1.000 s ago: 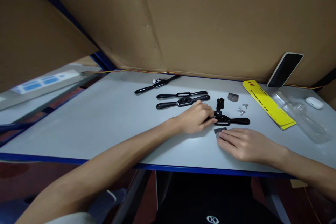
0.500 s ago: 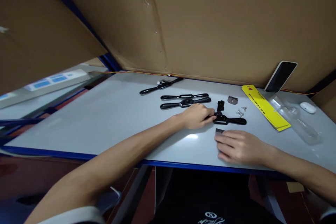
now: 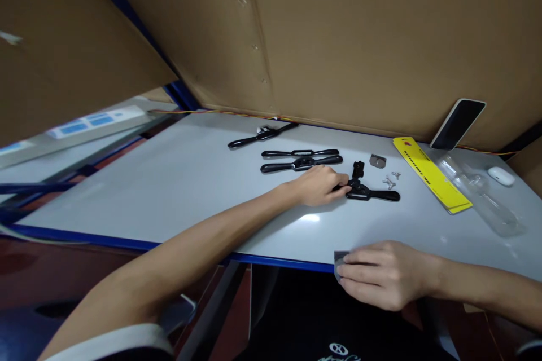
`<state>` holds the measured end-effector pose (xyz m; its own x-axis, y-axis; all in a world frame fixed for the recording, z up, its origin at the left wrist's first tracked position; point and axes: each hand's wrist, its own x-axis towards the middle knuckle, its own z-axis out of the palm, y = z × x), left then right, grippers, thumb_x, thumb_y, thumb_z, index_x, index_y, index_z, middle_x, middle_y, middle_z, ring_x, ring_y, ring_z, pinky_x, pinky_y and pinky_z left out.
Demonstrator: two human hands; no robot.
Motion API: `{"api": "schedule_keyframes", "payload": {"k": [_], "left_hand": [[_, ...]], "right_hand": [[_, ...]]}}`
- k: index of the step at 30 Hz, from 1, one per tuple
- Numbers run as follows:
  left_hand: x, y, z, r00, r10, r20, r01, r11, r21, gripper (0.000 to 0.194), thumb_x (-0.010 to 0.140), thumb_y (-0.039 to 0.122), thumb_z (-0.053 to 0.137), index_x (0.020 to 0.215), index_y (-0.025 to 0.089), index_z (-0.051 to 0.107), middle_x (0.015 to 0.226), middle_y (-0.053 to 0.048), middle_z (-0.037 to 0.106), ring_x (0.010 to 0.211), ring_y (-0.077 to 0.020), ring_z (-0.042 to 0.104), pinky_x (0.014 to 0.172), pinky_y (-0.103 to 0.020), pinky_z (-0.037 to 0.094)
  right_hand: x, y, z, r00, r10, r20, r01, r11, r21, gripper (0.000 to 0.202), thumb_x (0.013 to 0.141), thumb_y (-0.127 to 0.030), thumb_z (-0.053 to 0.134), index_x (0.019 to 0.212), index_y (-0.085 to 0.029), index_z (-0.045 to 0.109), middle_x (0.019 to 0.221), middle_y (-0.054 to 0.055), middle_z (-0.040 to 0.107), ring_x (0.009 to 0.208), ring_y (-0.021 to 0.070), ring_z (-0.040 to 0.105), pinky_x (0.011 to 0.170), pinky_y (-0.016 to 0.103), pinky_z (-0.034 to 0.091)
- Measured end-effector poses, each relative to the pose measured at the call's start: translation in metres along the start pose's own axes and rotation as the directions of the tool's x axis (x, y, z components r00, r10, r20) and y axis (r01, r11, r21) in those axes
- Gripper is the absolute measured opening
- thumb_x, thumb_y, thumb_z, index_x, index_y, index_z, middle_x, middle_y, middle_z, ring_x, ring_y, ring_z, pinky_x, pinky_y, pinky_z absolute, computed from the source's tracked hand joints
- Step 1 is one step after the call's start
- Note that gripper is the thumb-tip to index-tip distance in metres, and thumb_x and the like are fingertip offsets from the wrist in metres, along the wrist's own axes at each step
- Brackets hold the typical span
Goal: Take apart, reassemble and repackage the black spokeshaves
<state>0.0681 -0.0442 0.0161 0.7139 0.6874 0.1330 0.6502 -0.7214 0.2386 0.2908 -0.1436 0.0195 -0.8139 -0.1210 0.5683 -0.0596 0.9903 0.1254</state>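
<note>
My left hand (image 3: 322, 185) is closed around the left handle of a black spokeshave body (image 3: 381, 196) that lies on the table. Between the fingers of my right hand (image 3: 389, 273) is a thin grey metal blade (image 3: 339, 259), held at the table's front edge and partly covered by my fingertips. A black cap piece (image 3: 358, 169) lies just behind the spokeshave body. Another blade (image 3: 377, 161) rests to its right, with several small silver thumbscrews (image 3: 388, 183) in front of it.
Two more spokeshave bodies (image 3: 302, 163) lie behind my left hand, and another spokeshave (image 3: 262, 134) sits farther back. At right are yellow cards (image 3: 432, 175), clear plastic packaging (image 3: 486, 197), a leaning phone (image 3: 457, 124) and a white earbud case (image 3: 501, 175). A cardboard wall (image 3: 339, 39) rises behind.
My right hand has drawn the blade toward my body, from above the tabletop to its front edge. My left hand stays on the spokeshave handle. The view has shifted slightly.
</note>
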Motion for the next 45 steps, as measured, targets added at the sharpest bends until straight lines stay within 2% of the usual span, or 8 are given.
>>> {"api": "schedule_keyframes", "payload": {"k": [7, 9, 12, 15, 17, 26, 31, 45], "left_hand": [[-0.001, 0.002, 0.000, 1.000, 0.024, 0.011, -0.024, 0.999, 0.025, 0.034, 0.100, 0.036, 0.038, 0.084, 0.018, 0.062, 0.058, -0.001, 0.054, 0.051, -0.0150, 0.045, 0.054, -0.029, 0.022], [-0.002, 0.004, 0.001, 0.999, 0.046, 0.013, -0.047, 0.999, 0.011, 0.034, 0.100, 0.036, 0.037, 0.084, 0.018, 0.062, 0.058, -0.001, 0.054, 0.051, -0.0150, 0.044, 0.053, -0.030, 0.022], [-0.003, 0.008, 0.001, 0.998, 0.056, 0.031, -0.055, 0.998, -0.042, 0.030, 0.095, 0.039, 0.043, 0.087, 0.019, 0.063, 0.057, 0.001, 0.053, 0.049, -0.0144, 0.042, 0.053, -0.030, 0.024], [-0.004, 0.012, -0.001, 0.998, 0.026, 0.051, -0.022, 0.997, -0.071, 0.027, 0.086, 0.044, 0.054, 0.091, 0.020, 0.065, 0.055, 0.003, 0.051, 0.047, -0.0140, 0.040, 0.052, -0.030, 0.025], [-0.004, 0.014, -0.004, 0.998, 0.017, 0.058, -0.013, 0.997, -0.071, 0.028, 0.083, 0.045, 0.057, 0.092, 0.020, 0.066, 0.054, 0.004, 0.050, 0.047, -0.0140, 0.040, 0.051, -0.030, 0.026], [-0.005, 0.013, -0.005, 0.997, 0.025, 0.075, -0.018, 0.996, -0.085, 0.026, 0.082, 0.046, 0.057, 0.084, 0.021, 0.064, 0.054, 0.005, 0.047, 0.047, -0.0133, 0.039, 0.052, -0.030, 0.026], [-0.005, 0.014, -0.006, 0.995, 0.029, 0.093, -0.022, 0.997, -0.079, 0.025, 0.084, 0.045, 0.056, 0.083, 0.020, 0.062, 0.054, 0.005, 0.046, 0.048, -0.0136, 0.037, 0.053, -0.031, 0.025], [-0.004, 0.014, -0.006, 0.994, 0.061, 0.089, -0.054, 0.995, -0.080, 0.039, 0.101, 0.043, 0.039, 0.080, 0.019, 0.062, 0.056, 0.002, 0.052, 0.050, -0.0133, 0.042, 0.055, -0.029, 0.024]], "right_hand": [[-0.012, 0.038, -0.012, 0.952, 0.236, -0.194, -0.219, 0.970, 0.107, 0.019, 0.094, -0.006, 0.059, 0.103, -0.014, 0.074, 0.098, 0.011, 0.078, 0.098, 0.0196, 0.074, 0.082, 0.033, 0.065], [-0.018, 0.055, -0.012, 0.857, 0.430, -0.286, -0.422, 0.902, 0.093, 0.016, 0.091, -0.008, 0.065, 0.097, -0.019, 0.075, 0.093, 0.008, 0.076, 0.085, 0.0176, 0.072, 0.072, 0.032, 0.062], [-0.022, 0.071, -0.009, 0.615, 0.736, -0.283, -0.696, 0.676, 0.243, 0.006, 0.089, -0.019, 0.071, 0.085, -0.021, 0.075, 0.084, 0.005, 0.072, 0.075, 0.0166, 0.067, 0.068, 0.033, 0.057], [-0.020, 0.076, -0.007, 0.384, 0.922, -0.051, -0.806, 0.362, 0.469, 0.012, 0.085, -0.032, 0.072, 0.084, -0.020, 0.073, 0.080, 0.004, 0.072, 0.072, 0.0174, 0.066, 0.068, 0.034, 0.055], [-0.018, 0.075, -0.006, 0.334, 0.937, 0.103, -0.820, 0.234, 0.522, 0.017, 0.082, -0.036, 0.072, 0.084, -0.019, 0.072, 0.078, 0.004, 0.073, 0.070, 0.0175, 0.065, 0.068, 0.035, 0.054], [-0.018, 0.072, -0.004, 0.340, 0.929, 0.146, -0.856, 0.241, 0.457, 0.017, 0.082, -0.035, 0.068, 0.086, -0.020, 0.074, 0.088, 0.006, 0.074, 0.078, 0.0199, 0.066, 0.078, 0.040, 0.054], [-0.019, 0.073, -0.004, 0.400, 0.899, 0.177, -0.854, 0.296, 0.429, 0.016, 0.085, -0.028, 0.065, 0.091, -0.021, 0.077, 0.089, 0.006, 0.073, 0.080, 0.0193, 0.066, 0.077, 0.038, 0.053], [-0.023, 0.075, -0.004, 0.394, 0.897, 0.201, -0.875, 0.300, 0.380, 0.023, 0.087, -0.027, 0.062, 0.098, -0.020, 0.081, 0.087, 0.006, 0.065, 0.070, 0.0161, 0.060, 0.065, 0.034, 0.052]]}}
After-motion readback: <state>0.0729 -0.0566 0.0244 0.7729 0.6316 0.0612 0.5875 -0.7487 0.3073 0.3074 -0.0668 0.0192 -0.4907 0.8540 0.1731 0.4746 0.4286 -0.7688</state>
